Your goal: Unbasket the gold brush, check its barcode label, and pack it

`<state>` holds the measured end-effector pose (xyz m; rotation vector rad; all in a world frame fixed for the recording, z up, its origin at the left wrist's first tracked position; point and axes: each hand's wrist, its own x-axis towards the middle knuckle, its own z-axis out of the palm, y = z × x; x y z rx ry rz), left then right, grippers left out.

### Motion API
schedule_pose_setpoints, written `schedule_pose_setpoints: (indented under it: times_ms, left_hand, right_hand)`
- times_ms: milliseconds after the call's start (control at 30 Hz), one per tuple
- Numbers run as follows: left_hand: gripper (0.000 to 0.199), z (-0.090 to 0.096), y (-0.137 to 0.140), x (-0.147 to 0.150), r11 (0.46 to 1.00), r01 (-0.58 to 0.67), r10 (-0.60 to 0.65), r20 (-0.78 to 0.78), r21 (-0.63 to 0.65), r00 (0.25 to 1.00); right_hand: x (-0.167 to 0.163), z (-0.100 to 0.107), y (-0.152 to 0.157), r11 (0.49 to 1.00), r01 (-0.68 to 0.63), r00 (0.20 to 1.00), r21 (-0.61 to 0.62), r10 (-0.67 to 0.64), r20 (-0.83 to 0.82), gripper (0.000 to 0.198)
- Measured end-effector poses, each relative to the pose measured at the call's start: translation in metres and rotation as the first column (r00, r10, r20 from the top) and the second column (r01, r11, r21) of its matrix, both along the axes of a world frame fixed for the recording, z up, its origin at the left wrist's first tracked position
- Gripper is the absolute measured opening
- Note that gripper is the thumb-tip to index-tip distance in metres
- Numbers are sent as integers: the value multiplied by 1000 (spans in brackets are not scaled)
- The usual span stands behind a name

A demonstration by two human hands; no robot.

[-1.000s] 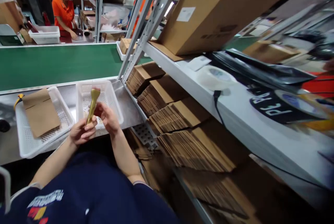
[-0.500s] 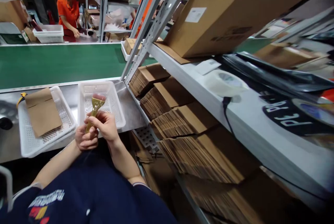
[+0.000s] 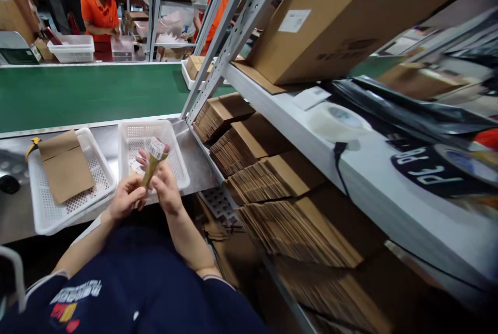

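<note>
A flat brush (image 3: 151, 168) in clear wrapping, with a gold handle and a white barcode label near its head, is tilted up between my hands. My left hand (image 3: 127, 196) pinches the lower end of its handle. Around the middle of it is my right hand (image 3: 168, 189), thumb in front and fingers showing behind the brush. Below and beyond them sits a white perforated basket (image 3: 177, 160), with a small white paper or label inside. To the left, another white basket (image 3: 101, 170) bears a flat brown cardboard piece (image 3: 67, 173).
A green conveyor belt (image 3: 93, 90) runs behind the metal bench. On my right, stacks of flattened cartons (image 3: 272, 189) stand under a shelf (image 3: 272, 103) bearing a large carton (image 3: 311, 38) and a tape roll (image 3: 338, 119). Two people in orange work across the belt.
The brush has been turned, so its barcode label now faces me, and it has moved slightly right. My right hand's fingers have spread behind it. Across the belt, a clear box has appeared by a person.
</note>
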<state>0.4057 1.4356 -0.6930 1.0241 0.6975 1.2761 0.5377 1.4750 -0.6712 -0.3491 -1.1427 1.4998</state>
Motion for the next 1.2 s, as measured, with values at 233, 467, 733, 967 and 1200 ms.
schedule_pose_setpoints:
  times_ms: [233, 467, 733, 967, 1200]
  left_hand:
    - [25, 24, -16, 6, 891, -312, 413, -301, 331, 859]
    - [26, 22, -18, 9, 904, -291, 388, -310, 315, 868]
    - [30, 21, -20, 13, 894, -324, 418, -317, 308, 851]
    - [27, 16, -24, 19, 879, -354, 449, -306, 320, 839]
    - [31, 21, -26, 21, 878, -349, 441, -272, 327, 855]
  right_hand:
    - [3, 8, -12, 979, 164, 982, -121, -150, 111, 53]
    - [6, 14, -16, 972, 202, 977, -117, -193, 88, 45]
    - [8, 16, -18, 975, 194, 978, -110, -183, 99, 51]
    - [13, 13, -20, 981, 172, 984, -93, -166, 71, 49]
    - [14, 12, -22, 982, 167, 984, -89, -160, 81, 47]
